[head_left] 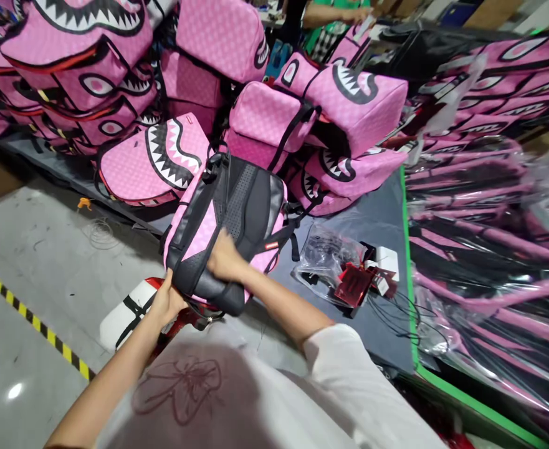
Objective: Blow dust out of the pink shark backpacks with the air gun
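Note:
A pink and black backpack (255, 187) lies in front of me at the table's edge, its padded black back panel and straps facing up. My left hand (166, 302) is closed on its lower left edge. Over the lower middle of the back panel is my right hand (227, 257), blurred and looking curled like a fist; whatever it may hold is hidden. A black strap with a small red label (272, 246) crosses the bag's right side. Just beyond, a pink backpack with a shark-mouth print (162, 159) lies against it.
Pink bags (78, 75) are piled along the far side. Clear plastic, red tags and cords (356, 280) lie on the grey table (334, 231). Past a green edge (409, 249), plastic-wrapped bags (484, 249) are stacked. A white item (124, 312) is below left. Another person's arm (333, 15) shows at the back.

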The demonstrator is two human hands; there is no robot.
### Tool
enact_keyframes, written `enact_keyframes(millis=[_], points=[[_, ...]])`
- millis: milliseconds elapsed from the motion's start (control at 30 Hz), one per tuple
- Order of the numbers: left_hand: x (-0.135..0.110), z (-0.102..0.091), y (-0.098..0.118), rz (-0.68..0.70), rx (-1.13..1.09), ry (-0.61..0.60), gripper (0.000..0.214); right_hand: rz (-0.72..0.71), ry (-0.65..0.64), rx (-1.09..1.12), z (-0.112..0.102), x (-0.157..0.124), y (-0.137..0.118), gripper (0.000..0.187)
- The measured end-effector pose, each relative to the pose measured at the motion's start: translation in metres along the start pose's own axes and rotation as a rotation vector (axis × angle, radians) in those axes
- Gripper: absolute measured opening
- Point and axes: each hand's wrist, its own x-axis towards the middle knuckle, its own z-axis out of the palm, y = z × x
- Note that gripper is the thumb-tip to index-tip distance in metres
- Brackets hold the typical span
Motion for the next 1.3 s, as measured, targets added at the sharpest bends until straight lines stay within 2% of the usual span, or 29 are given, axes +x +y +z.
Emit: enact_keyframes(millis=[67, 100, 133, 167, 233, 267, 300, 367, 433, 500, 567, 633, 667, 700, 733, 767, 833, 900, 967, 1033, 1100, 1167, 1300], points=[[-0.004, 0.011, 0.001, 0.022, -0.031, -0.008, 0.06, -0.146, -0.179, 0.107, 0.024, -0.019, -0.008, 0.03], [-0.005, 0.019, 0.003, 0.033, -0.052, -0.03, 0.059, -0.172, -0.145, 0.166, 0.023, -0.03, -0.007, 0.03], [-0.005, 0.03, 0.005, 0.042, -0.072, -0.065, 0.059, -0.177, -0.048, 0.198, 0.015, -0.039, -0.003, 0.031], [-0.003, 0.043, 0.007, 0.052, -0.091, -0.106, 0.059, -0.149, 0.12, 0.191, 0.001, -0.046, 0.003, 0.031], [0.009, 0.069, 0.012, 0.074, -0.112, -0.185, 0.06, -0.035, 0.537, 0.065, -0.03, -0.054, 0.021, 0.029], [0.019, 0.081, 0.013, 0.085, -0.111, -0.207, 0.06, 0.019, 0.701, -0.016, -0.042, -0.054, 0.031, 0.029], [0.031, 0.09, 0.014, 0.097, -0.1, -0.207, 0.06, 0.072, 0.82, -0.082, -0.049, -0.054, 0.042, 0.029], [0.057, 0.099, 0.012, 0.1, -0.045, -0.124, 0.058, 0.189, 0.924, -0.14, -0.044, -0.054, 0.066, 0.034], [0.079, 0.096, 0.007, 0.071, 0.06, 0.018, 0.059, 0.316, 0.911, -0.108, -0.02, -0.059, 0.089, 0.042], [0.09, 0.086, 0.001, 0.095, 0.226, 0.159, 0.06, 0.431, 0.882, -0.012, 0.01, -0.069, 0.11, 0.055], [0.089, 0.079, 0.0, 0.281, 0.447, 0.313, 0.062, 0.541, 0.906, 0.127, 0.032, -0.082, 0.127, 0.067], [0.08, 0.084, 0.005, 0.622, 0.695, 0.444, 0.07, 0.64, 0.925, 0.291, 0.042, -0.091, 0.14, 0.077], [0.076, 0.092, 0.009, 0.794, 0.826, 0.451, 0.074, 0.671, 0.917, 0.366, 0.042, -0.093, 0.144, 0.081], [0.074, 0.104, 0.014, 0.929, 0.958, 0.408, 0.077, 0.686, 0.904, 0.423, 0.04, -0.093, 0.146, 0.085], [0.074, 0.117, 0.018, 1.009, 1.086, 0.331, 0.08, 0.686, 0.892, 0.455, 0.038, -0.092, 0.147, 0.087], [0.076, 0.129, 0.023, 1.029, 1.201, 0.258, 0.086, 0.677, 0.889, 0.465, 0.036, -0.089, 0.146, 0.088], [0.085, 0.148, 0.028, 0.948, 1.349, 0.203, 0.099, 0.641, 0.899, 0.452, 0.036, -0.083, 0.141, 0.088], [0.096, 0.148, 0.028, 0.877, 1.342, 0.263, 0.091, 0.598, 0.908, 0.434, 0.04, -0.078, 0.136, 0.085], [0.102, 0.133, 0.025, 0.898, 1.224, 0.338, 0.068, 0.542, 0.899, 0.427, 0.045, -0.073, 0.136, 0.083], [0.103, 0.114, 0.023, 0.96, 1.061, 0.398, 0.054, 0.507, 0.889, 0.425, 0.047, -0.067, 0.144, 0.082], [0.1, 0.105, 0.023, 0.982, 0.912, 0.421, 0.055, 0.506, 0.894, 0.431, 0.046, -0.06, 0.157, 0.081], [0.097, 0.107, 0.025, 0.965, 0.826, 0.391, 0.061, 0.523, 0.913, 0.435, 0.043, -0.052, 0.169, 0.079], [0.089, 0.111, 0.024, 0.952, 0.849, 0.283, 0.077, 0.53, 0.937, 0.423, 0.043, -0.05, 0.179, 0.075]])
